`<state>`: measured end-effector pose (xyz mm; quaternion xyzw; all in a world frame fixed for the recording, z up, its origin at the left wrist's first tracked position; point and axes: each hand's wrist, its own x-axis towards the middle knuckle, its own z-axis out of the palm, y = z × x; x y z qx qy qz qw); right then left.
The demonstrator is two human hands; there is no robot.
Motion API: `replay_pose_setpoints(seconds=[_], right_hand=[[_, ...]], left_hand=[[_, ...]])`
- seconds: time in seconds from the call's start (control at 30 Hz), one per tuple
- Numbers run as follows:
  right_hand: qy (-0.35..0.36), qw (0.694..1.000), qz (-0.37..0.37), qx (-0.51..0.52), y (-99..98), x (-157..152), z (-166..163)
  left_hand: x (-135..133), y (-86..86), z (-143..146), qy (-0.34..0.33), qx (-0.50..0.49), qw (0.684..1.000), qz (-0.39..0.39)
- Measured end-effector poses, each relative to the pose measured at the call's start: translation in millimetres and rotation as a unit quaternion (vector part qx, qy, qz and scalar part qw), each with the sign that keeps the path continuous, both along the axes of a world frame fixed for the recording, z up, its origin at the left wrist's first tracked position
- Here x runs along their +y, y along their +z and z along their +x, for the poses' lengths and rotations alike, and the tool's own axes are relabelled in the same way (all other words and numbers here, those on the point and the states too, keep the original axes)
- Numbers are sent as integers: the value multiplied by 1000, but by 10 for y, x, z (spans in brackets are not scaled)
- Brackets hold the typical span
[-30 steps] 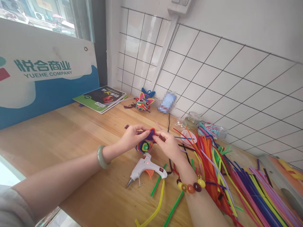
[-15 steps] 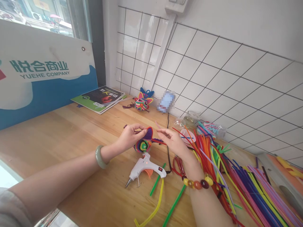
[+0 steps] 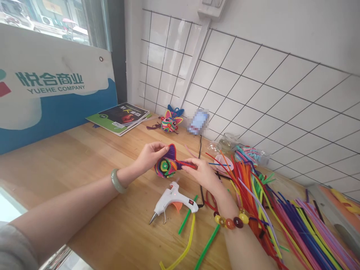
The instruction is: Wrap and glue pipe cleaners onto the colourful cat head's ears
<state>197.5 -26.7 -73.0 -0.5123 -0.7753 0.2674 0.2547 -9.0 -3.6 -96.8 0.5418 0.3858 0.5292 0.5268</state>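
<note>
My left hand (image 3: 149, 155) pinches the upright purple, red-edged pipe-cleaner ear (image 3: 171, 153) of a round, multicoloured ornament (image 3: 165, 167). The ornament's green and orange spiral shows, held just above the table. My right hand (image 3: 203, 173) has its thumb and fingers closed on a red and purple pipe-cleaner part (image 3: 186, 164) at the ornament's right side; my fingers hide some of it. Just nearer to me, a white glue gun (image 3: 174, 195) rests on its wire stand, nozzle to the lower left, a small red light showing.
Pipe cleaners (image 3: 303, 225) spread over the right side. Loose yellow (image 3: 189, 240) and green (image 3: 208, 243) ones lie in front. A finished-looking eared ornament (image 3: 169, 124), a blurred phone (image 3: 198, 122) and booklets (image 3: 119, 118) sit behind. A black cord (image 3: 200, 150) runs beside my right hand.
My right hand has come down and left onto the red and purple part. My left hand has shifted slightly left and up with the ear, turning the ornament so more of its spiral shows.
</note>
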Motion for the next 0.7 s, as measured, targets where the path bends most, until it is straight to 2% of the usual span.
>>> replay_pose_setpoints(seconds=[0.17, 0.3, 0.53, 0.7], right_hand=[[-10, 999, 44, 1, -32, -31, -77], [-30, 997, 69, 11, -63, -49, -114], [-74, 992, 68, 82, -64, -62, -147], [-116, 982, 64, 134, -68, -52, -138]], left_hand=[[58, -26, -28, 8, -41, 999, -28], [99, -74, -65, -14, -71, 996, -43], [185, -179, -101, -48, -102, 992, -64], [184, -223, -78, -75, -149, 980, -112]])
